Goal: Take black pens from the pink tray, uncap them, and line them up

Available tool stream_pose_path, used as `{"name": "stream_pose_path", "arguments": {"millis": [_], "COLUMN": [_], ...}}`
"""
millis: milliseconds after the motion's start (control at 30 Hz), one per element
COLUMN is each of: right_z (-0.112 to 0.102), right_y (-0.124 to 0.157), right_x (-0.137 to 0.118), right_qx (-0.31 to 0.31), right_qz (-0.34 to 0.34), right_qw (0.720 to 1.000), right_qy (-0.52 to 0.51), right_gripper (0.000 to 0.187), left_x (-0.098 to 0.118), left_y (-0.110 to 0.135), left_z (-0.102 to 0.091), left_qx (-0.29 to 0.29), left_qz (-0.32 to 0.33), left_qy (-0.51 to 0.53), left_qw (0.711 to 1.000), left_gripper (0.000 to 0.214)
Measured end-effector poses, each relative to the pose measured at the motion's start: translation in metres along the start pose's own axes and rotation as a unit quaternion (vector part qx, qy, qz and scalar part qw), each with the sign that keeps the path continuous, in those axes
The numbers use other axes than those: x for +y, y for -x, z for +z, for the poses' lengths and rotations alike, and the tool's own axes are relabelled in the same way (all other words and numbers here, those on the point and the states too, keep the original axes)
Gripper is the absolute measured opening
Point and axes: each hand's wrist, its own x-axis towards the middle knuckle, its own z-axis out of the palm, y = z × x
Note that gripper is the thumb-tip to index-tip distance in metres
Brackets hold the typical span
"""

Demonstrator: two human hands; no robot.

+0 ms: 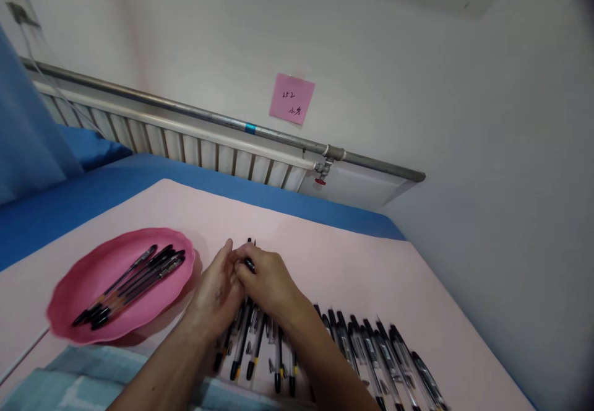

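My left hand (218, 287) is half curled, palm turned inward and thumb raised. Its fingers meet my right hand and are partly hidden behind it; small dark bits, too small to name, show on the palm. My right hand (269, 278) is closed in a pinch around a black pen part (249, 265), most of it covered by the fingers. Below and between my wrists lie several clear-barrelled pens with black caps (241, 343), with small metal clips or springs (271, 366) among them. Dark tips poke out just beyond my fingers.
On the left, a pink scalloped tray (180, 287) holds several black-capped pens (134, 287). A row of pens (371, 349) lies right of my right forearm. The pink tabletop (325, 256) meets a blue edge, with a radiator (208, 154) and wall behind. Blue-green cloth (83, 374) is nearest me.
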Motion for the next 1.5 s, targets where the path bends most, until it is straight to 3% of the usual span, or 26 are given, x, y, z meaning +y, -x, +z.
{"name": "stream_pose_path", "arguments": {"millis": [167,333,400,533,800,933,1033,1133,1267,1500], "right_z": [0.005,0.005,0.007,0.011,0.002,0.006,0.009,0.012,0.014,0.015], "right_y": [-0.004,-0.011,-0.011,-0.010,-0.015,-0.016,-0.015,-0.015,-0.014,-0.013], "right_x": [0.012,0.036,0.044,0.052,0.065,0.069,0.070,0.070,0.070,0.070], "right_qx": [0.010,-0.011,-0.033,-0.043,0.045,0.040,0.025,0.030,0.030,0.010], "right_qz": [0.054,0.153,0.174,0.177,0.199,0.164,0.138,0.125,0.093,0.064], "right_qw": [0.998,0.986,0.979,0.979,0.977,0.983,0.986,0.987,0.989,0.989], "right_qy": [-0.011,0.071,0.097,0.085,0.062,0.074,0.087,0.097,0.115,0.136], "right_gripper": [0.028,0.017,0.013,0.011,0.036,0.035,0.025,0.027,0.033,0.027], "left_x": [-0.006,0.001,0.004,0.006,0.002,0.001,0.000,0.001,0.003,0.003], "left_y": [-0.003,-0.008,-0.011,-0.020,-0.041,-0.050,-0.056,-0.059,-0.059,-0.061], "left_z": [0.001,-0.007,-0.012,-0.020,-0.023,-0.026,-0.028,-0.029,-0.027,-0.027], "left_qx": [0.004,0.066,0.070,0.064,0.051,0.037,0.023,0.011,-0.003,-0.018], "left_qz": [0.003,0.126,0.168,0.187,0.212,0.210,0.206,0.203,0.205,0.209], "left_qy": [-0.058,-0.202,-0.341,-0.579,-0.738,-0.785,-0.804,-0.813,-0.816,-0.813], "left_qw": [0.998,0.969,0.922,0.791,0.639,0.582,0.558,0.546,0.540,0.543], "left_gripper": [0.027,0.028,0.028,0.029,0.036,0.034,0.032,0.028,0.025,0.026]}}
